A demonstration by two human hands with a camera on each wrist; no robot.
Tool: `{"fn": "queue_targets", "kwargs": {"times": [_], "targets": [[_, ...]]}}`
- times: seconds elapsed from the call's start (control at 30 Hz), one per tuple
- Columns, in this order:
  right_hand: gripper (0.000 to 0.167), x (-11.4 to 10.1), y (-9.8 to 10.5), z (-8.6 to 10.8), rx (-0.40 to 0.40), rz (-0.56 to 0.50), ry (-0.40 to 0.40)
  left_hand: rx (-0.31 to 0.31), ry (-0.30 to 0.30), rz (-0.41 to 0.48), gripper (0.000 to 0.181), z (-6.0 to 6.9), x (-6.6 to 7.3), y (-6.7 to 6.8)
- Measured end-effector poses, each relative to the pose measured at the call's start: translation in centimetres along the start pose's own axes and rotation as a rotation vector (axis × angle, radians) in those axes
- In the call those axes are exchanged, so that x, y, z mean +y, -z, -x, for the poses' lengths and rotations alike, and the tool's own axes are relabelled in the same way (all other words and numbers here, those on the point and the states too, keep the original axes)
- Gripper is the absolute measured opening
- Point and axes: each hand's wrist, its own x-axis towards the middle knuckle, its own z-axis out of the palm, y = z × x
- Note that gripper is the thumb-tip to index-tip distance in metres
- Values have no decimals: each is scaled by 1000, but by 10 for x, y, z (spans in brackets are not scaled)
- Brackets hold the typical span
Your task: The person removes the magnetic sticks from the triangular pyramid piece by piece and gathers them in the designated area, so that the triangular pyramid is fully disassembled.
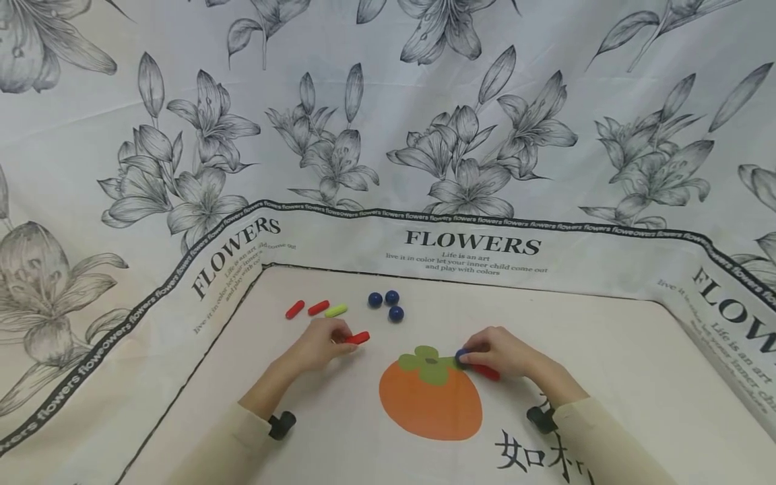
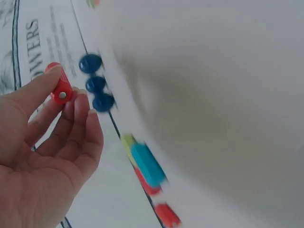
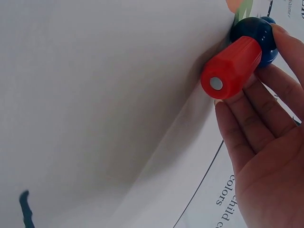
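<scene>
My left hand (image 1: 321, 347) pinches a red magnetic rod (image 1: 358, 338) between thumb and fingers, above the table. A pale metal disc shows on that rod's end in the left wrist view. My right hand (image 1: 500, 350) grips a dark blue ball (image 1: 463, 357) by the stalk of the printed persimmon. Against the ball sits another red magnetic rod (image 3: 230, 71), angled toward the right wrist camera, with a metal disc on its end. More blue shows behind this ball in the right wrist view; whether it is a second ball I cannot tell.
Beyond the left hand lie two loose red rods (image 1: 295, 309) and a yellow-green rod (image 1: 336, 311). A teal rod (image 2: 148, 164) shows only in the left wrist view. Three blue balls (image 1: 392, 297) are grouped farther back. The cloth (image 1: 424, 411) carries an orange persimmon print; patterned fabric (image 1: 473, 242) rises behind.
</scene>
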Motion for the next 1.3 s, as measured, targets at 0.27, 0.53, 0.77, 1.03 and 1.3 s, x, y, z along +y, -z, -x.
{"fn": "queue_targets", "kwargs": {"times": [0.27,0.53,0.77,1.03,1.3], "targets": [[23,2,-1,0,13,4,-1,85,-24,-28,13,23,-49,44],[22,5,0,-1,22,28,6,142,120,-86,15,29,-87,68],[22,2,-1,1,21,12,6,121,202,-113,19,20,-103,71],[22,0,-4,1,22,3,-18,110,266,-134,23,13,-104,73],[22,-1,-3,3,51,107,-30,90,293,-120,25,13,-102,73]]}}
